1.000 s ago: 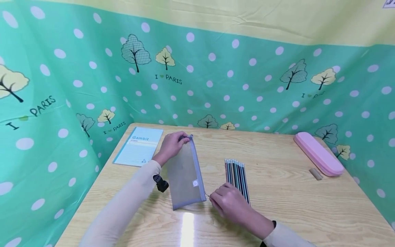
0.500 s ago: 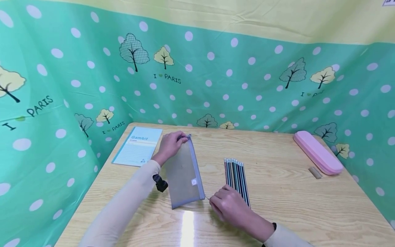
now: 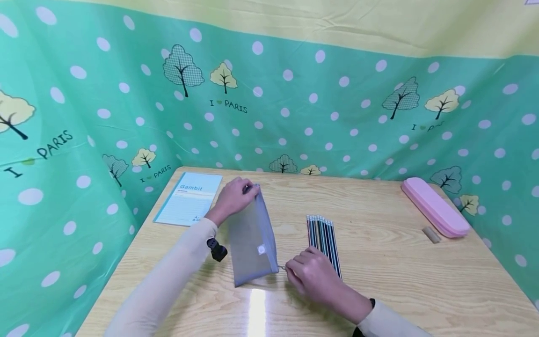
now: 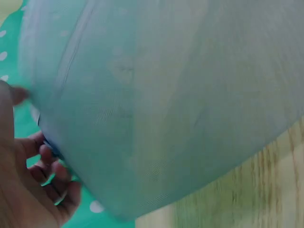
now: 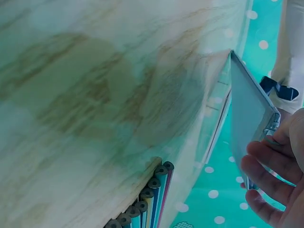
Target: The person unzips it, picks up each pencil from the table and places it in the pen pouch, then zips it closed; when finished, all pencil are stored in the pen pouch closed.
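Observation:
A grey see-through mesh zipper pouch [image 3: 249, 245] stands tilted over the table, its zipper edge on the right. My left hand [image 3: 236, 196] grips its far top corner between thumb and fingers. At the near end of the zipper, my right hand [image 3: 313, 276] pinches the small zipper pull [image 3: 281, 267]. In the left wrist view the mesh [image 4: 161, 123] fills most of the picture, beside the curled left fingers. A row of striped pencils [image 3: 322, 234] lies just beyond the right hand, which partly covers them; their ends [image 5: 147, 192] show in the right wrist view.
A pale blue notebook [image 3: 188, 199] marked "Gambit" lies at the back left of the wooden table [image 3: 379, 281]. Toward the right edge are a pink pencil case [image 3: 435, 207] and a small brownish-grey block [image 3: 431, 235]. A green dotted curtain [image 3: 316, 117] hangs behind.
The pouch's zipper edge, straight before, now bows and shows wider along its length. My left thumb has shifted slightly at the corner. The right hand stays at the zipper pull.

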`<act>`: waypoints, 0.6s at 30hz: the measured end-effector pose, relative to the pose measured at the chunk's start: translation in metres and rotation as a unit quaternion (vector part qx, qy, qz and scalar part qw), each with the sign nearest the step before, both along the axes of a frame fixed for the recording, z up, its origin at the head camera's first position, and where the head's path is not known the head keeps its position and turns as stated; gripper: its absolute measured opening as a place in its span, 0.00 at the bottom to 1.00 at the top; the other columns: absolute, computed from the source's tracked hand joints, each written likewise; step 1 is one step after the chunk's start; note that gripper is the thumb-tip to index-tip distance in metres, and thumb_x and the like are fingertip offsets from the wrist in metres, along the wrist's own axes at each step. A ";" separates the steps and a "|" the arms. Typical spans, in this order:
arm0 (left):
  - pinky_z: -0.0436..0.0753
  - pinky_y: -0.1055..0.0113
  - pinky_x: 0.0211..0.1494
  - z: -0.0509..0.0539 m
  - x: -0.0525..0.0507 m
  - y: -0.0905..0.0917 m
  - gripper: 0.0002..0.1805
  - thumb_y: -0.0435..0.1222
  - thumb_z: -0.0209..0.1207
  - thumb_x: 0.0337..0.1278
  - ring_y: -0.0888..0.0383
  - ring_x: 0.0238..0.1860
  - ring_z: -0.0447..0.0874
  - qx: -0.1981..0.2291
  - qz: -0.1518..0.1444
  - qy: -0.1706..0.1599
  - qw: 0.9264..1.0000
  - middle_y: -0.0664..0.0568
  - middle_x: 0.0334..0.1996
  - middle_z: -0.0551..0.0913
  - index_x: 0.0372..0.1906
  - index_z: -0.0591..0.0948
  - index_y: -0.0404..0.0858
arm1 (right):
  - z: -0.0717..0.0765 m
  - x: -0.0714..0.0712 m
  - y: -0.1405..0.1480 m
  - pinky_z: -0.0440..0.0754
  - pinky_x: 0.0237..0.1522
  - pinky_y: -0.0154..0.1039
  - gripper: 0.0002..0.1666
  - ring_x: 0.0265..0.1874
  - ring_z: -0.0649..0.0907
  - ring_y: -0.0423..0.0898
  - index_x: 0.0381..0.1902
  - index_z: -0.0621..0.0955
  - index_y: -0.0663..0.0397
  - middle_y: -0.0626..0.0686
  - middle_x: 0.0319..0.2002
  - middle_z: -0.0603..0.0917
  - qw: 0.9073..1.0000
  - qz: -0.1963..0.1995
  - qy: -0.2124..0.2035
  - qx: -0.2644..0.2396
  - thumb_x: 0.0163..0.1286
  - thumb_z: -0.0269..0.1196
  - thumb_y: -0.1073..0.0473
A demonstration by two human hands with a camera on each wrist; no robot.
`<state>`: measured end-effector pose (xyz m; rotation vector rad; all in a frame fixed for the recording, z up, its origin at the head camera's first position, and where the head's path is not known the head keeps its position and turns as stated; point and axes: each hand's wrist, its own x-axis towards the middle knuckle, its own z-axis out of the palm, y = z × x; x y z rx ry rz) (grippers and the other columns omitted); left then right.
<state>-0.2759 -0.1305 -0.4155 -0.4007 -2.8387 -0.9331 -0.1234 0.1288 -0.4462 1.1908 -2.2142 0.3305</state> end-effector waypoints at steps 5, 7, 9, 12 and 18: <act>0.83 0.51 0.50 0.002 0.003 0.000 0.35 0.54 0.63 0.61 0.45 0.47 0.78 0.001 -0.032 -0.036 0.999 0.39 0.49 0.78 0.59 0.78 0.29 | 0.002 -0.002 -0.001 0.84 0.33 0.35 0.05 0.21 0.84 0.38 0.26 0.88 0.51 0.45 0.23 0.88 1.000 -0.004 0.009 -0.011 0.52 0.75 0.64; 0.84 0.52 0.49 0.003 0.004 0.001 0.34 0.46 0.65 0.55 0.45 0.46 0.78 0.010 -0.051 -0.048 0.997 0.38 0.49 0.77 0.61 0.76 0.27 | 0.002 -0.003 -0.001 0.83 0.33 0.35 0.05 0.21 0.84 0.39 0.27 0.88 0.51 0.46 0.23 0.88 1.000 -0.006 0.014 -0.016 0.52 0.75 0.64; 0.85 0.52 0.51 0.003 0.005 0.001 0.34 0.38 0.64 0.51 0.45 0.47 0.79 0.029 -0.069 -0.063 0.995 0.36 0.51 0.78 0.63 0.74 0.26 | 0.003 -0.003 -0.001 0.83 0.33 0.35 0.04 0.21 0.85 0.39 0.26 0.88 0.52 0.46 0.23 0.89 1.000 -0.008 0.020 -0.022 0.51 0.74 0.64; 0.86 0.50 0.56 0.002 0.006 0.002 0.37 0.32 0.62 0.51 0.41 0.52 0.82 0.067 -0.074 -0.090 0.991 0.33 0.58 0.78 0.69 0.69 0.25 | 0.003 -0.003 -0.002 0.82 0.32 0.35 0.04 0.20 0.84 0.39 0.26 0.88 0.52 0.46 0.22 0.88 0.999 -0.010 0.034 -0.027 0.52 0.72 0.65; 0.83 0.47 0.65 0.003 0.013 0.003 0.39 0.34 0.64 0.54 0.36 0.61 0.79 0.080 -0.053 -0.114 0.989 0.31 0.64 0.76 0.71 0.66 0.24 | 0.004 -0.003 -0.003 0.80 0.30 0.36 0.07 0.18 0.83 0.39 0.25 0.87 0.52 0.46 0.21 0.87 0.997 -0.025 0.065 -0.037 0.61 0.64 0.63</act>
